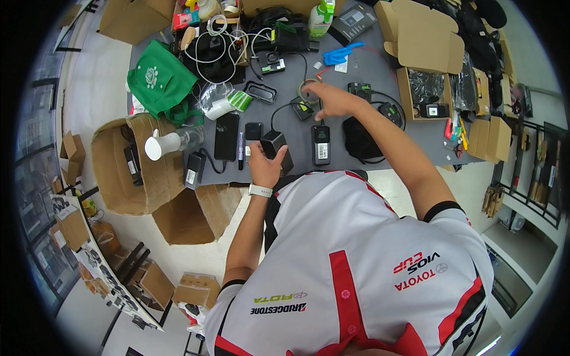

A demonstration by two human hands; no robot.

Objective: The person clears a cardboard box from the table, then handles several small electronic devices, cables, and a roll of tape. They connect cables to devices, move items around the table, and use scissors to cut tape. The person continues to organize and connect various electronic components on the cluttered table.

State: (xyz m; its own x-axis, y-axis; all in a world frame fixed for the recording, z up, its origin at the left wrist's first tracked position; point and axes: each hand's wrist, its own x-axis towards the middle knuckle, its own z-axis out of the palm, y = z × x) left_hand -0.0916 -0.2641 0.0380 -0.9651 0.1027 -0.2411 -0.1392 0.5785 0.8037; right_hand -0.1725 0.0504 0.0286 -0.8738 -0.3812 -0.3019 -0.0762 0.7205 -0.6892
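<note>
My left hand (266, 165), with a light watch band at the wrist, grips a black box-shaped device (277, 149) with a cable from its far end, at the near edge of the grey table (231, 175). Reaching over the middle of the table, my right hand (331, 101) has its fingers spread beside a roll of tape (310, 92); whether it touches the roll is unclear. Below that hand lies a black device with a white label (322, 149). A small black device with a cable (301, 109) is between the two hands. Left of my left hand lie a marker pen (241, 151) and a black smartphone (226, 137).
A spray bottle (162, 146) leans over an open cardboard box (133, 196) at the left. The green bag (160, 82) lies farther back, near tangled white cables (209, 58). Right of my right arm are an open carton (404, 98) and scissors (458, 150).
</note>
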